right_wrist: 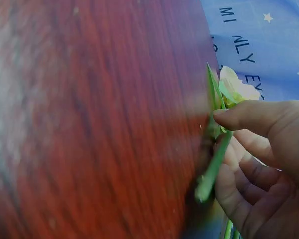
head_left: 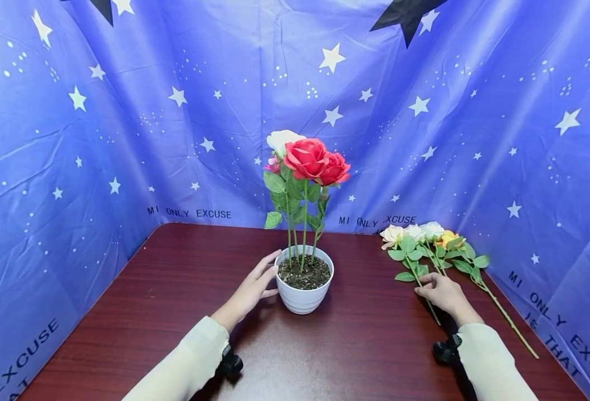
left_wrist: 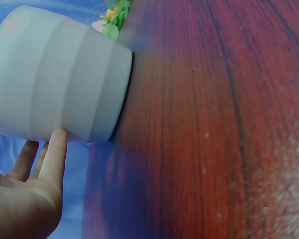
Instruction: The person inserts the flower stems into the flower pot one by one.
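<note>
A white ribbed flowerpot filled with dark soil stands on the table, with artificial roses upright in it: two red roses, a white rose and a small pink bloom partly hidden behind. My left hand rests its extended fingertips against the pot's left side; the left wrist view shows the thumb on the ribbed wall. Over at the right, my right hand pinches the green stem of a cream rose between thumb and fingers, low over the table.
Beside the cream rose lie white roses and a yellow-orange rose, one long stem reaching toward the table's right edge. The dark red wooden table is enclosed by a blue star-patterned curtain.
</note>
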{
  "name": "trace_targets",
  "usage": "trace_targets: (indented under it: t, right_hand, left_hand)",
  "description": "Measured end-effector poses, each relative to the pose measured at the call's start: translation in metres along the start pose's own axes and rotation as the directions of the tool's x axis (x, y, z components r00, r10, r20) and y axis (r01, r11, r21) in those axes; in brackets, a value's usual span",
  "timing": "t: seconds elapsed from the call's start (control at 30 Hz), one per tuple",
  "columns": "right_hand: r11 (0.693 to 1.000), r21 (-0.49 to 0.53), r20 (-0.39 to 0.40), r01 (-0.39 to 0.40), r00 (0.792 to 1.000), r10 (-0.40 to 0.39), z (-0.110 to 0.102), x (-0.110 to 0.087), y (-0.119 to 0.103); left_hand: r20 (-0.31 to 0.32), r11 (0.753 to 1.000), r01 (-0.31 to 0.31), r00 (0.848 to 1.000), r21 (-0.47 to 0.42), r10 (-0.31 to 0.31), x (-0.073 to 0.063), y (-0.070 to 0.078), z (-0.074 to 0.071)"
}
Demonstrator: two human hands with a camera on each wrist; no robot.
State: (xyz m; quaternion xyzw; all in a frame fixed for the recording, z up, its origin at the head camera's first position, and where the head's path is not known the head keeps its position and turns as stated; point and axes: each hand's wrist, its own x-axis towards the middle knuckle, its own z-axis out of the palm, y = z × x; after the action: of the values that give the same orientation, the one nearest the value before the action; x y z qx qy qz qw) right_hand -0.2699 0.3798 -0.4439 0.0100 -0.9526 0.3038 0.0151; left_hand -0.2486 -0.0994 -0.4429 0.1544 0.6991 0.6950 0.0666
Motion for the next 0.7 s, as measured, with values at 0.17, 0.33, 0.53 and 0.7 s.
trace_targets:
  t: [0.17, 0.33, 0.53, 0.7]
  right_hand:
    - [0.997, 0.051, 0.071, -0.053, 0.996, 0.049, -0.0027, -0.0054, 0.0021]
    - [0.997, 0.052, 0.085, -0.061, 0.995, 0.057, -0.0039, -0.0071, 0.0029]
    - [0.998, 0.061, 0.067, -0.033, 0.997, 0.029, -0.0028, -0.0068, 0.002]
    - [0.998, 0.068, 0.061, -0.019, 0.998, 0.015, -0.0022, -0.0055, 0.0015]
  left_hand:
    - [0.001, 1.0, -0.001, 1.0, 0.0, 0.001, 0.0, -0.0001, 0.0006]
    - [0.003, 1.0, -0.001, 1.0, 0.004, 0.001, -0.0003, -0.0003, 0.0007]
    - [0.003, 1.0, -0.006, 1.0, 0.002, 0.006, -0.0003, -0.001, 0.0009]
    - [0.005, 1.0, -0.011, 1.0, 0.015, 0.01, 0.0004, -0.0012, 0.0002]
